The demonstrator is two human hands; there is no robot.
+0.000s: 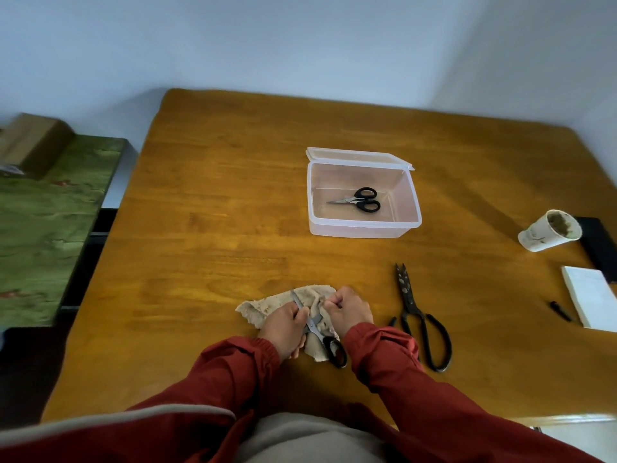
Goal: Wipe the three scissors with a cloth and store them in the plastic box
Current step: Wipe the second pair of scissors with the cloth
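Curled round the middle of the grey-bladed scissors (314, 325), my left grip (287, 324) holds them on the beige cloth (267, 304), black handles toward me; my right grip (349, 312) pinches a fold of that cloth beside the blades. Right of it, large black shears (414, 312) lie on the bench (217, 212). Farther off, the plastic box (360, 228), its lid folded back on the far side, holds small black-handled scissors (359, 199).

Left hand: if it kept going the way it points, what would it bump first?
Probably the right hand, close across the cloth; the left hand grips the scissors between them.
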